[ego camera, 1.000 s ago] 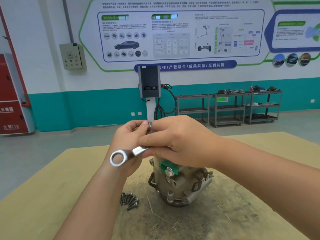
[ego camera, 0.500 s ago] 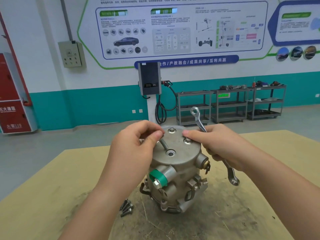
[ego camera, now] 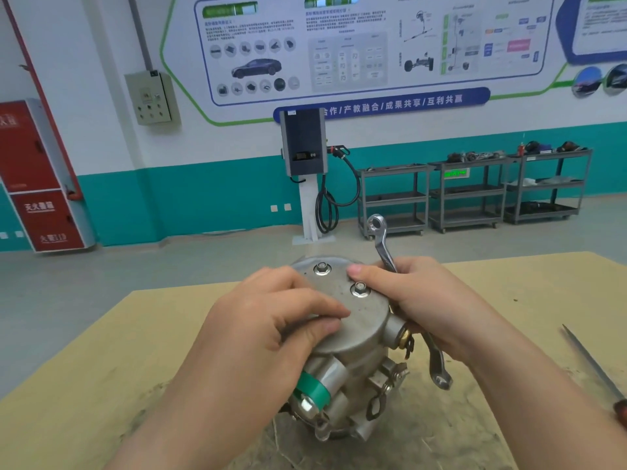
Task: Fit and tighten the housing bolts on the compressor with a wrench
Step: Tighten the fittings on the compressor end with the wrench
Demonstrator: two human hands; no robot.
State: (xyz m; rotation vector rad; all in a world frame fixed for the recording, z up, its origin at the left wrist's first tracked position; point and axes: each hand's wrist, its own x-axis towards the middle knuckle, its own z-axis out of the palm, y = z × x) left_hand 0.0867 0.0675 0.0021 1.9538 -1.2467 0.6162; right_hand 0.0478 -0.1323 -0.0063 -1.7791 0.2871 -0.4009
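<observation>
- The compressor (ego camera: 342,354) stands on end on the table (ego camera: 84,368), tilted a little toward the viewer, its round cap (ego camera: 353,320) on top. It is tall on a narrow base, so a hard pull with the wrench (ego camera: 385,252) could tip or spin it unless one hand braces it.
- The left hand (ego camera: 268,330) lies over the cap's near-left part, fingers curled down at a spot on the cap; whether they pinch a bolt there I cannot tell. If one is being started under them, a slanted start could cross the thread.
- The right hand (ego camera: 417,307) grips the wrench mid-shaft, one ring end up, the other hanging beside the body; its thumb rests on the cap's far rim. The loose lower end could knock the brass fitting (ego camera: 404,335).
- Two bolts (ego camera: 359,289) sit in the cap, heads up. How tight they are cannot be seen; uneven tightening could seat the cap crooked.
</observation>
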